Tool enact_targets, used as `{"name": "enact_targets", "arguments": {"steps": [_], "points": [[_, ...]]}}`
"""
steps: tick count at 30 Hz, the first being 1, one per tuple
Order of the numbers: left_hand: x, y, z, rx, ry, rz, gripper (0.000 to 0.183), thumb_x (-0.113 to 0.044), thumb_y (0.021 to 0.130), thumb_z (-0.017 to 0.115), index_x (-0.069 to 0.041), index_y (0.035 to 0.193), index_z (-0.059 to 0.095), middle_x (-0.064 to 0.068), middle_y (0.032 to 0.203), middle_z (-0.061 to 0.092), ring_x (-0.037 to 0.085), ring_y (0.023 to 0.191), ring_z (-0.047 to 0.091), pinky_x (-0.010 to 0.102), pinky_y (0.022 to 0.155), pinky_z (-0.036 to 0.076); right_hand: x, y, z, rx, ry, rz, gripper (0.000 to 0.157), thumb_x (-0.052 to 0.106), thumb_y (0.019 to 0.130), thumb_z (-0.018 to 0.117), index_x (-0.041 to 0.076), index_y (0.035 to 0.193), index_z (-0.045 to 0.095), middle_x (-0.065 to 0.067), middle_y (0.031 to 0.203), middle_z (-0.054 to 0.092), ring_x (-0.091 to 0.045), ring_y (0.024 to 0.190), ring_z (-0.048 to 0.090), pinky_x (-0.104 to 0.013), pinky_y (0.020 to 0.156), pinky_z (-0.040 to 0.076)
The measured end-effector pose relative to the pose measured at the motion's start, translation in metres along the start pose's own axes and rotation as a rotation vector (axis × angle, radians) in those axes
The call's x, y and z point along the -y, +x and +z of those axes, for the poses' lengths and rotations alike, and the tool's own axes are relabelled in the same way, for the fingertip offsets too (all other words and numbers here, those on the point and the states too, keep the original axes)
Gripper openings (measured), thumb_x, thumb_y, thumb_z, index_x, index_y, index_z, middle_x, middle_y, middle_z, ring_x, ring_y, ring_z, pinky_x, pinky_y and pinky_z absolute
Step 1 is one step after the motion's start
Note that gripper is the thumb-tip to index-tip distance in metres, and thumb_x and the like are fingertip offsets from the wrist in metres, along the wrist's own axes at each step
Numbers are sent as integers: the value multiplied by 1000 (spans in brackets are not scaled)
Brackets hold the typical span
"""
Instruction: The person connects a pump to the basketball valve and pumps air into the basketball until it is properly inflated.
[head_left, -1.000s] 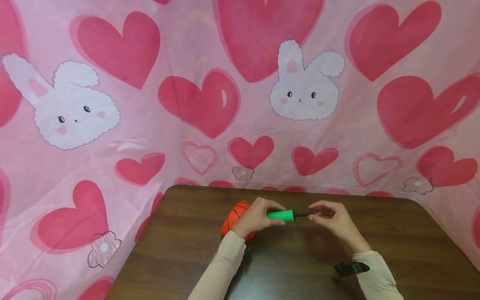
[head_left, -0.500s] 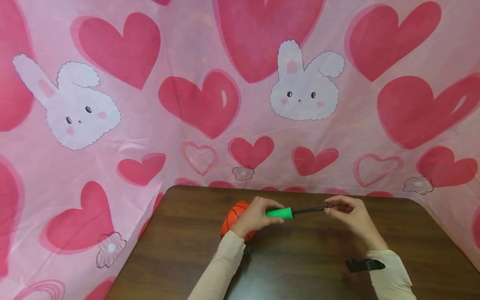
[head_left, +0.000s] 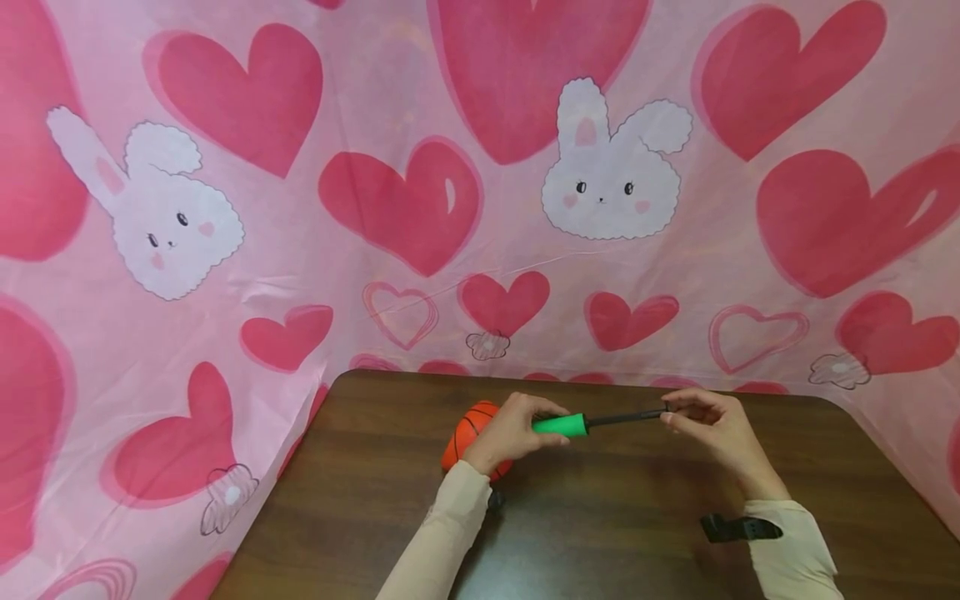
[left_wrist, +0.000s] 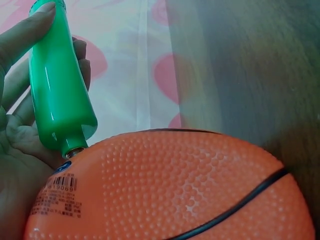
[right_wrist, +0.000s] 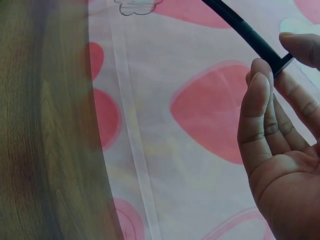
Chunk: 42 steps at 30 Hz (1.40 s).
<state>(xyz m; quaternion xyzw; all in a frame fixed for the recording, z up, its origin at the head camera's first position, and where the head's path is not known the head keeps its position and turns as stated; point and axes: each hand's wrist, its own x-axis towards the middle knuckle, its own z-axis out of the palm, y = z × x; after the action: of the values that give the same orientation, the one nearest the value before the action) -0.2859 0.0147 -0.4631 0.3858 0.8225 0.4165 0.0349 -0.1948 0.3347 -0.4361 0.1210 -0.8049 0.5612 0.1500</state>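
- Green pump barrel could be wrenched off the ball if the black rod were pulled too hard towards 3 o'clock; only a short metal tip is seen at the join, at the ball's 10 o'clock in the left wrist view, and how deeply it is seated cannot be told.
- The tip might be bent if the barrel were tilted while the ball was left unsteadied on the tabletop.
- The rod's small crossbar might be lost by the right hand, since it is pinched only between thumb and fingers.
- The barrel is encircled by the left hand, with the thumb laid along it; a slip on the smooth surface is judged possible.
- In the head view, the pump is held at the ball's 3 o'clock, with the rod drawn well out.
- The barrel is glossy and narrowed towards the ball. The ball is orange, pebbled, crossed by black lines and printed with a barcode; its outline is flattened, so underfilling is suspected.
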Motion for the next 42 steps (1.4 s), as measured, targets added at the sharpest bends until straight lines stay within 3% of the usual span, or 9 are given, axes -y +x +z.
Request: {"name": "enact_targets", "arguments": {"steps": [19, 42], "points": [[1, 4, -5, -10, 25, 29, 34, -22, 86, 88, -16, 118, 80, -4, 105, 80, 1, 83, 62, 15, 75, 54, 6, 3, 5, -8, -72, 39, 19, 0, 93, 75, 6, 111, 76, 19, 87, 75, -10, 72, 71, -23, 66, 57], [-2, -2, -3, -7, -5, -6, 33, -20, 85, 88, -15, 116, 81, -3, 105, 80, 3, 84, 61, 18, 76, 53, -7, 1, 36, 38, -30, 15, 20, -1, 91, 76, -2, 111, 74, 19, 88, 75, -7, 72, 73, -26, 68, 62]]}}
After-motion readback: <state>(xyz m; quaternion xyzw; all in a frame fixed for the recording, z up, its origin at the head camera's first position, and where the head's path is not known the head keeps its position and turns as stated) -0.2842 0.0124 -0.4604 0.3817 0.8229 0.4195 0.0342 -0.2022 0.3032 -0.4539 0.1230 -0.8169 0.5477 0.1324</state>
